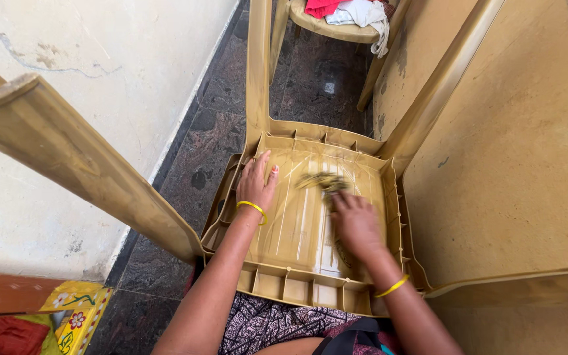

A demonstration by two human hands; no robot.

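Two hands point(256, 186) point(356, 223), upturned tan chair point(297, 230), scrubber point(322, 181)

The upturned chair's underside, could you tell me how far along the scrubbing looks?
Wet streaks run down the middle of the chair underside, so that part looks scrubbed. The right hand rubs a scrubber near the top, blurred, while the left hand lies flat on it. The ribbed edge pockets look untouched.

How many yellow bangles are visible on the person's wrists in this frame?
2: one yellow bangle on the left wrist, beside the upturned chair's underside; another yellow bangle on the right wrist. None seem hidden.
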